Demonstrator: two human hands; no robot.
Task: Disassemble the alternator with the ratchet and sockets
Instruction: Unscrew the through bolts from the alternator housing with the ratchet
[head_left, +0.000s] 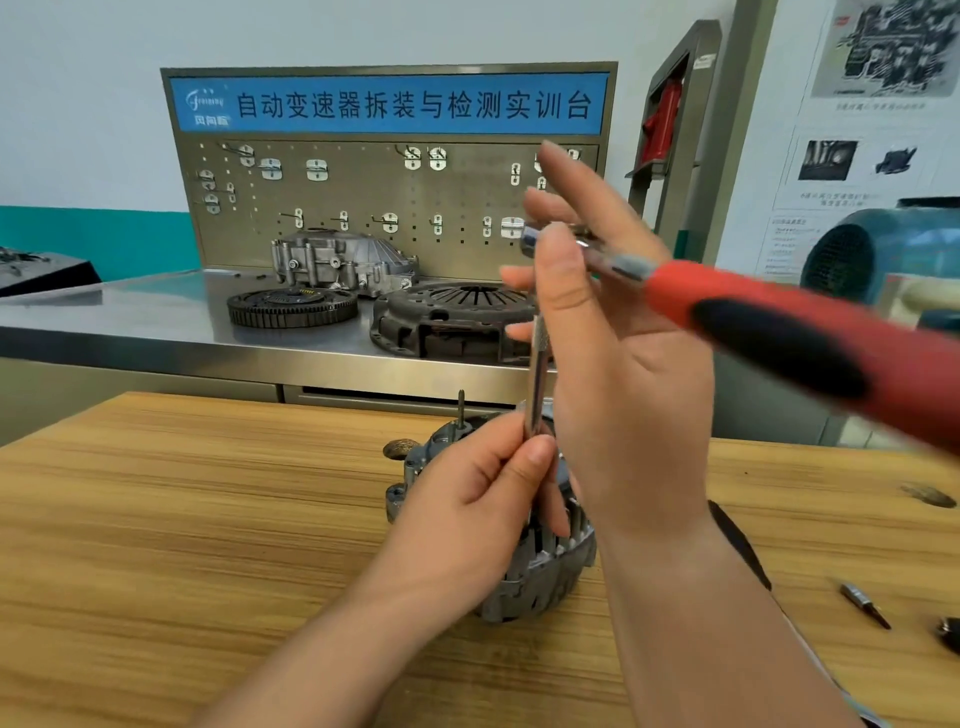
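1. The alternator (545, 577) stands on the wooden table (208, 519) beneath both hands; the left hand (467, 509) pinches the lower end of the extension bar (535, 384) just above it; the right hand (613, 364) pinches the ratchet (779, 332) at its head under the thumb, other fingers splayed.
2. That grip looks light while the long handle reaches out to the alternator's right; it could tip, cock the bar and round a fastener; whether the bar is seated is hidden.
3. Nothing clamps the alternator; a hard pull could spin or slide it.
4. No tray shows near the alternator; a bit (865, 605) lies loose well to its right and may roll; far behind it, a wall cabinet (696, 104) holds a red object (662, 119), too blurred to name.
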